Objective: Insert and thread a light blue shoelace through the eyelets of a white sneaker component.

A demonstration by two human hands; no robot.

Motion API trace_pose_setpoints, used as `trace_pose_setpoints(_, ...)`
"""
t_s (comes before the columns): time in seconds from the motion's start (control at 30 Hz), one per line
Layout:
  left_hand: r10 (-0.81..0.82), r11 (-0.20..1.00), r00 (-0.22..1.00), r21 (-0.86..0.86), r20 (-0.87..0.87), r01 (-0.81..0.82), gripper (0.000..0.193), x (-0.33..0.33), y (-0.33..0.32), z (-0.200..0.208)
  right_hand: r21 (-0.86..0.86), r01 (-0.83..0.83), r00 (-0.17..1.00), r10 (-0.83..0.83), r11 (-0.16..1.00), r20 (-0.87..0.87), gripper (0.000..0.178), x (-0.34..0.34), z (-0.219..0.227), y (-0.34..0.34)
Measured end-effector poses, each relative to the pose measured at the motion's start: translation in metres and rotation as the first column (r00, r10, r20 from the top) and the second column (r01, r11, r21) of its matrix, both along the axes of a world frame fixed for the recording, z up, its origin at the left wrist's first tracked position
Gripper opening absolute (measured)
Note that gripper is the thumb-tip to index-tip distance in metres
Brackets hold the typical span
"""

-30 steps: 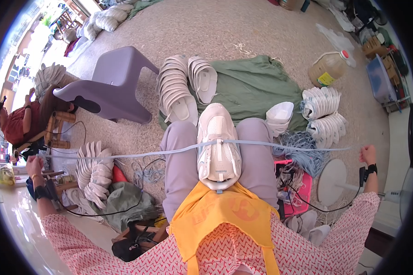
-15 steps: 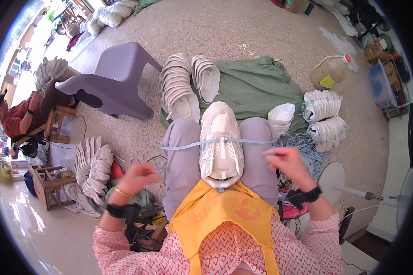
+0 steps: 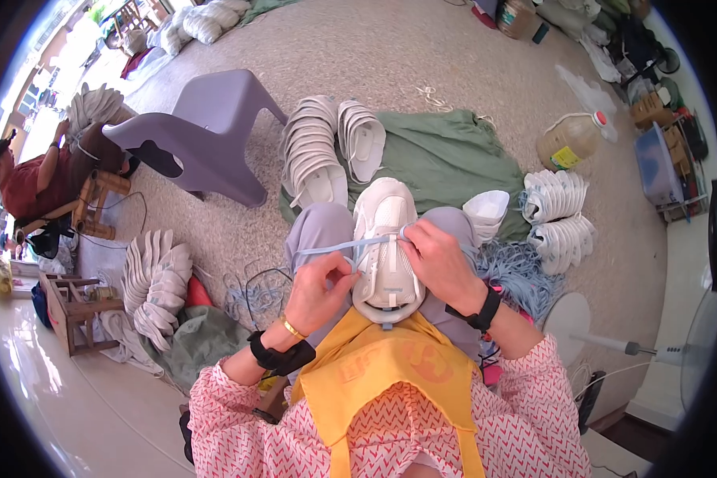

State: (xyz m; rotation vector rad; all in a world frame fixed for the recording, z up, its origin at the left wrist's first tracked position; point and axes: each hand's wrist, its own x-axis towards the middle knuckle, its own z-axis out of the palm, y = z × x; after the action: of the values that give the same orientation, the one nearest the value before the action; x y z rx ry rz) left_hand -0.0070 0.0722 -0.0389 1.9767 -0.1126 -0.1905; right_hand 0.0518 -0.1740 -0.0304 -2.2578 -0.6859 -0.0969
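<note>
A white lace-up sneaker (image 3: 385, 247) lies on the person's lap. The left hand (image 3: 320, 285) pinches a pale blue shoelace (image 3: 334, 248) beside it; the right hand (image 3: 438, 259) pinches the lace on its upper.

Both hands drawn in from wide apart, left hand (image 3: 323, 285), right hand (image 3: 438, 259) now at the white shoe (image 3: 384, 247)

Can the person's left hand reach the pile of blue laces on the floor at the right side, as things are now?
Probably not easily. The left hand pinches the pale blue lace at the white shoe, and the blue laces lie beyond the right hand and thigh.
</note>
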Motion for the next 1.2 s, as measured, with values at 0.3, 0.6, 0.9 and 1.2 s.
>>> trace_pose_setpoints(0.3,0.073,0.997,0.997,0.0,0.016,-0.073,0.015,0.006,-0.002,-0.004,0.169,0.294,0.901,-0.214,0.941,-0.378,0.015,0.038,-0.015,-0.029)
trace_pose_setpoints(0.6,0.077,0.991,0.996,-0.106,-0.032,-0.08,0.01,0.015,-0.005,-0.012,0.265,0.486,0.686,-0.175,0.833,-0.706,0.048,0.1,-0.048,-0.092)
trace_pose_setpoints(0.9,0.032,0.997,0.999,-0.067,0.006,-0.031,0.01,0.022,-0.007,-0.013,0.436,0.534,0.635,-0.004,0.724,-0.772,0.029,0.06,-0.009,-0.087)
trace_pose_setpoints(1.2,0.061,0.979,0.997,-0.193,-0.055,-0.07,0.01,0.032,-0.009,-0.026,0.106,0.195,0.514,-0.009,0.975,-0.858,0.024,0.006,0.027,-0.062)
